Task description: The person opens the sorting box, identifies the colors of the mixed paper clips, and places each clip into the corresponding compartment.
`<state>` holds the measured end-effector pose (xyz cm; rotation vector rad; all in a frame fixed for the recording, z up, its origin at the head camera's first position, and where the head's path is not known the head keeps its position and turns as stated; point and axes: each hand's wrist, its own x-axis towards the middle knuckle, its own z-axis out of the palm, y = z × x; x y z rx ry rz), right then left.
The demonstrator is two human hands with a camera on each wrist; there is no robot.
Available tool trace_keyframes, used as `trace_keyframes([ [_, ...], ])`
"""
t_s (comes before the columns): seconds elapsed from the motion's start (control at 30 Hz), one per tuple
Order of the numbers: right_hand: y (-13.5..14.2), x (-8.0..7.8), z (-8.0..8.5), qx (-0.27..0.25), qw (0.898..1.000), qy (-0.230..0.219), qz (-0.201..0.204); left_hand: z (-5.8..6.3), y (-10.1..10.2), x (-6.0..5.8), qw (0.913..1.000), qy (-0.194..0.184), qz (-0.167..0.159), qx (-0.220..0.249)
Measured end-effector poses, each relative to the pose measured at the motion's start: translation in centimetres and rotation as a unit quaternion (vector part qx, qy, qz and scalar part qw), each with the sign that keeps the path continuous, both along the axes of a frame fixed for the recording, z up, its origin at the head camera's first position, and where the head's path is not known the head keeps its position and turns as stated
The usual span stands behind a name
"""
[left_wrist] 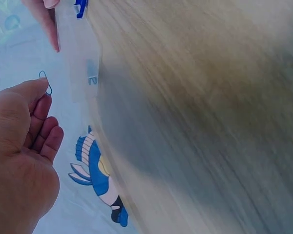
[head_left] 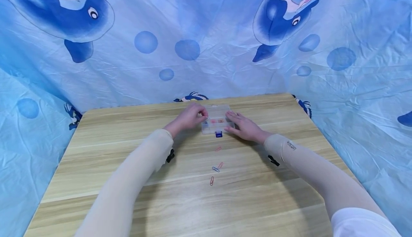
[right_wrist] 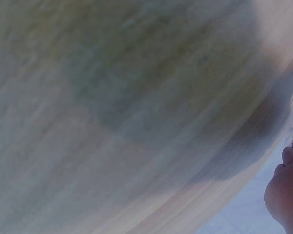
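A clear plastic compartment box (head_left: pixel 209 129) lies on the table with its lid (head_left: pixel 217 109) tilted back and a blue latch (head_left: pixel 219 134) at its front. Small pink and orange things show inside it. At the box's left side, my left hand (head_left: pixel 192 116) pinches a blue paper clip (left_wrist: pixel 45 83) between thumb and forefinger, seen in the left wrist view. My right hand (head_left: pixel 246 128) touches the box's right side, its fingers extended and thumb by the front corner. Only part of that hand (right_wrist: pixel 287 190) shows in the right wrist view.
Loose on the wooden table (head_left: pixel 257 194), in front of the box, lie a pink paper clip (head_left: pixel 218 149), a blue one (head_left: pixel 215 169) with a reddish one (head_left: pixel 220 165) against it, and a red one (head_left: pixel 211 181). A blue dolphin-print curtain (head_left: pixel 222 76) hangs behind the table.
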<state>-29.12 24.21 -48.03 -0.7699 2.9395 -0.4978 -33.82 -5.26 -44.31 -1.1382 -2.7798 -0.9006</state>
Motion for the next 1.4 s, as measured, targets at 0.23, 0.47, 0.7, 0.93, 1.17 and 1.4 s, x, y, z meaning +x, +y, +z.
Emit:
trace_keyframes([
  [0.23,-0.2,0.0,0.0,0.003,1.000,-0.004,-0.005,-0.6,0.0,-0.2,0.9999,-0.002,0.014,-0.002],
  [0.47,-0.1,0.0,0.0,0.001,1.000,-0.001,0.001,-0.7,-0.6,0.2,1.0000,0.002,0.000,0.005],
  [0.7,-0.2,0.2,0.2,0.001,1.000,-0.005,-0.001,0.4,-1.8,2.2,0.9998,-0.017,-0.003,0.012],
  [0.93,-0.2,0.2,0.2,0.009,1.000,-0.002,-0.003,1.0,-2.7,5.1,0.9990,-0.017,-0.028,0.031],
  [1.17,-0.2,0.3,0.2,0.005,1.000,0.000,-0.002,0.5,-3.0,7.6,0.9982,-0.036,-0.024,0.041],
  [1.4,-0.3,0.2,0.3,0.004,1.000,0.001,-0.002,-0.5,-2.5,8.8,0.9985,-0.030,-0.030,0.036],
])
